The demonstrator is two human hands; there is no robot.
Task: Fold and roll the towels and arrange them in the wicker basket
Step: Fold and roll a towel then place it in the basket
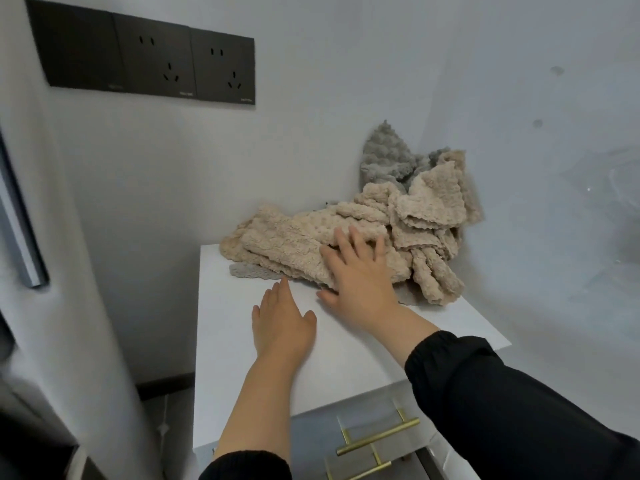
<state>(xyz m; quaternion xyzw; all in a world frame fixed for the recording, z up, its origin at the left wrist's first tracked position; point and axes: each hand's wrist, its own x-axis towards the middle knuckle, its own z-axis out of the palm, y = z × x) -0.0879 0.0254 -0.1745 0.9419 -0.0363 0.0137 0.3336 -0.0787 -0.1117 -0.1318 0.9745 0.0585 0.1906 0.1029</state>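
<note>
A heap of fluffy beige towels (349,233) lies crumpled at the back of a white cabinet top (346,344), against the wall corner. A grey towel (388,157) sticks up behind the heap, and a grey edge (249,271) peeks out under its front left. My right hand (356,271) lies flat with spread fingers on the near beige towel. My left hand (280,323) rests flat on the bare cabinet top just in front of the heap, fingertips close to the towel edge. No wicker basket is in view.
The cabinet has drawers with brass bar handles (377,438) below the front edge. A dark panel of wall sockets (152,53) hangs on the wall at upper left. A grey vertical handle (20,230) on a white door stands at the left. Floor shows left of the cabinet.
</note>
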